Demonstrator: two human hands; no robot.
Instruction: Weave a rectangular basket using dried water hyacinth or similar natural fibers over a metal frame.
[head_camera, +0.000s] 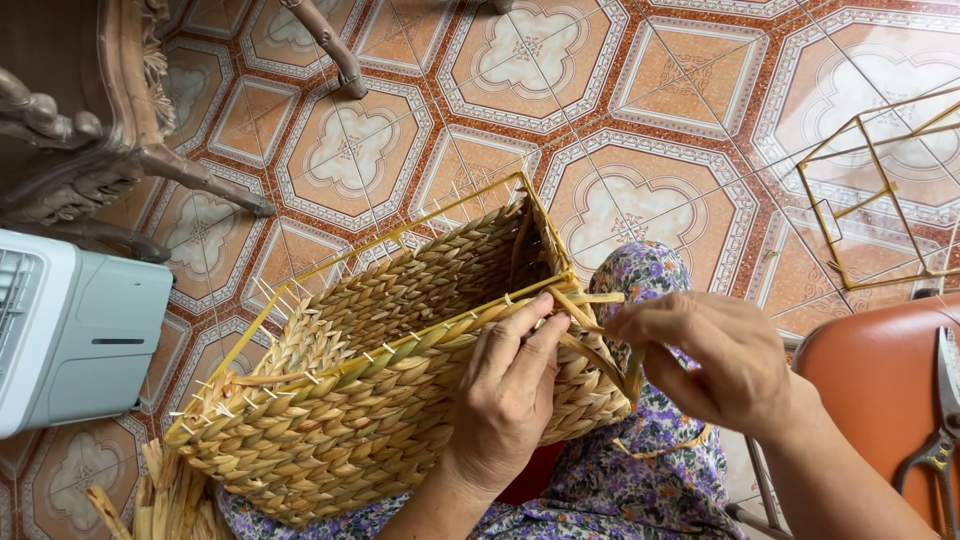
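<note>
A rectangular woven straw basket (380, 380) on a yellow wire frame lies tilted across my lap, its opening facing up and away. My left hand (510, 395) presses flat on the basket's near side by the rim, fingers over the weave. My right hand (715, 360) pinches a loose straw strand (590, 310) at the basket's right corner, pulling it toward the right. My knee in purple flowered cloth (650, 275) shows behind the corner.
A bare yellow wire frame (870, 200) stands on the patterned tile floor at the right. Scissors (945, 420) lie on an orange stool (870, 380). A white-grey appliance (75, 335) sits left, carved wooden furniture (110, 130) above it. Loose straw (160, 500) lies bottom left.
</note>
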